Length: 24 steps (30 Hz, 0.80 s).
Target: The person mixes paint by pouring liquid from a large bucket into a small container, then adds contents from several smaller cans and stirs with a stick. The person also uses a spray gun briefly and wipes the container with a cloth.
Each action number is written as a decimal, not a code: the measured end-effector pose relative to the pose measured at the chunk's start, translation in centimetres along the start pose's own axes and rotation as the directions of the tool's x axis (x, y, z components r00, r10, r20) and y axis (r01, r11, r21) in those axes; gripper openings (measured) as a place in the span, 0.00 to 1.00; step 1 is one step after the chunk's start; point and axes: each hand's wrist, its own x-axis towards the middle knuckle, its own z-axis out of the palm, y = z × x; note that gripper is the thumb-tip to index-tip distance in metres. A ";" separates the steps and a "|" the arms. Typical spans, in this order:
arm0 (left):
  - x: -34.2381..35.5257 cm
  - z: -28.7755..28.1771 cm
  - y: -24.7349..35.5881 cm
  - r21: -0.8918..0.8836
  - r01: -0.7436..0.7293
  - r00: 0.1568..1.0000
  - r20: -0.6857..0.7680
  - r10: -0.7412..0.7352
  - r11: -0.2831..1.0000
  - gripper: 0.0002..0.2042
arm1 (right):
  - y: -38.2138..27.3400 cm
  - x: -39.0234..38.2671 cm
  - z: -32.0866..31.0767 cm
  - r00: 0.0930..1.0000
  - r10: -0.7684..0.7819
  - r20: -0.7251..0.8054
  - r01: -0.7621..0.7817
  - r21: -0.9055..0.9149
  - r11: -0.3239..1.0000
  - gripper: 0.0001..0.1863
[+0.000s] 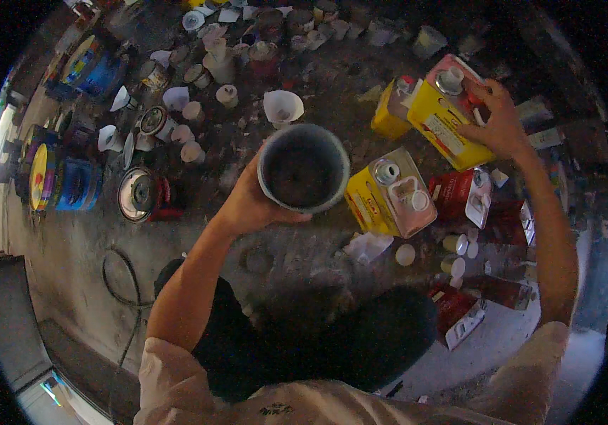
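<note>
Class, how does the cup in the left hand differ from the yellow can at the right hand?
The cup is round, while the can is boxy. The cup is grey; the can is mostly yellow. The cup is wide open at the top, whereas the can has a small round spout. Both are in hand: the left hand holds the cup, the right hand grips the can.

Smooth plastic-looking cup (336,170), glossy metal cans (440,117), cloth shirt (318,405), rough floor (297,249)

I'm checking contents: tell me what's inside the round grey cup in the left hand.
The round grey cup shows only a dark interior; shadow covers its bottom, hiding any contents.
</note>
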 end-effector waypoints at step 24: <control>-4.6 -3.7 2.3 -0.050 -0.105 0.993 0.043 0.107 0.993 0.50 | -21.0 0.0 -10.9 0.749 -0.554 0.362 0.540 0.150 0.828 0.45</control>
